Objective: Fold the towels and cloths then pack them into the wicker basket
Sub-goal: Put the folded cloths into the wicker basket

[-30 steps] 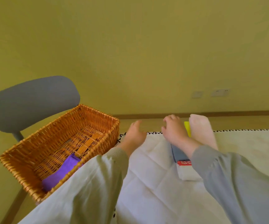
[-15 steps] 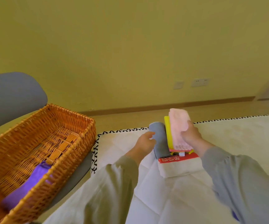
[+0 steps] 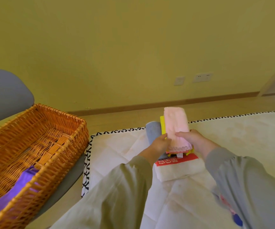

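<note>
Both hands have the folded pink towel. The left hand pinches its left edge, thumb on top, and the right hand is curled round the right edge. The forearms angle in toward each other over the bench. The pink towel sits on a yellow cloth, with a grey towel just beside it and a white towel underneath. The basket is off to the left, with a purple cloth in it.

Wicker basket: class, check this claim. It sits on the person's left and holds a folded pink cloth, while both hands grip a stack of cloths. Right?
No. The head view shows the wicker basket holding a purple cloth, not a pink one. The rest holds: it sits on the person's left, and the left hand and right hand grip the stack.
</note>
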A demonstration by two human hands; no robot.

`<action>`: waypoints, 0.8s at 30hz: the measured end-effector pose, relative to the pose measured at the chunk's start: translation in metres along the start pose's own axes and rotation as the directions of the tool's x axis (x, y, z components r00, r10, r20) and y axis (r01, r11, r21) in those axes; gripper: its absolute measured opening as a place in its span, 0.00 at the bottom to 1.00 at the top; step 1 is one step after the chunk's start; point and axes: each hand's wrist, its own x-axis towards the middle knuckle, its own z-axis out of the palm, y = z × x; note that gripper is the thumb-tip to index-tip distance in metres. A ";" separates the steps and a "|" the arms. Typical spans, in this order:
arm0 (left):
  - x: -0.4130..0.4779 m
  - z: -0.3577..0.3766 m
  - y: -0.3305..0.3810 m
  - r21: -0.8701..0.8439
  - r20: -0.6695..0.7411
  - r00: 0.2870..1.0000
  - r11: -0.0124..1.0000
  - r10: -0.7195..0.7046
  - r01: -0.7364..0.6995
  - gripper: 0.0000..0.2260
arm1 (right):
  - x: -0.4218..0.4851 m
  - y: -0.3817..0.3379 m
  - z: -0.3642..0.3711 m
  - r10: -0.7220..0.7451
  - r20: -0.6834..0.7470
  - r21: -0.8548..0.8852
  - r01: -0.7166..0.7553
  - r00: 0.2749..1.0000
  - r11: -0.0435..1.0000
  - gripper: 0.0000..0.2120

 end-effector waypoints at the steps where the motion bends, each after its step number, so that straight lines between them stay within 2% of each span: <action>1: 0.002 0.001 -0.001 -0.021 -0.014 1.000 1.000 -0.011 0.010 0.19 | 0.003 -0.001 0.000 -0.011 -0.015 -0.028 0.010 1.000 1.000 0.29; 6: 0.011 0.001 -0.002 -0.128 -0.089 0.993 0.989 -0.082 0.070 0.22 | 0.002 -0.008 0.004 -0.019 0.034 -0.043 0.020 0.999 0.999 0.23; 10: 0.015 0.004 0.003 -0.169 -0.068 0.990 0.980 -0.120 0.107 0.17 | 0.001 -0.007 0.000 0.019 0.118 -0.001 -0.019 0.993 1.000 0.16; 13: 0.019 0.004 0.006 -0.151 -0.047 0.989 0.979 -0.143 0.135 0.15 | 0.000 -0.006 -0.007 0.048 0.186 0.057 -0.059 0.981 0.997 0.17; 16: 0.018 0.002 0.011 -0.235 -0.052 0.984 0.960 -0.170 0.153 0.06 | 0.002 -0.009 -0.010 0.052 0.205 0.074 -0.068 0.977 0.995 0.19; 18: 0.019 -0.002 0.012 -0.313 -0.052 0.985 0.939 -0.165 0.141 0.04 | 0.001 -0.014 -0.009 0.010 0.180 0.116 -0.031 0.984 0.993 0.19; 22: 0.014 -0.009 0.019 -0.504 0.045 0.995 0.857 -0.094 0.104 0.10 | -0.005 -0.029 -0.005 -0.094 0.144 0.251 0.055 0.985 0.966 0.22; 24: 0.008 -0.017 0.025 -0.522 0.055 0.997 0.849 -0.061 0.081 0.13 | -0.010 -0.037 -0.004 -0.118 0.161 0.290 0.067 0.980 0.955 0.21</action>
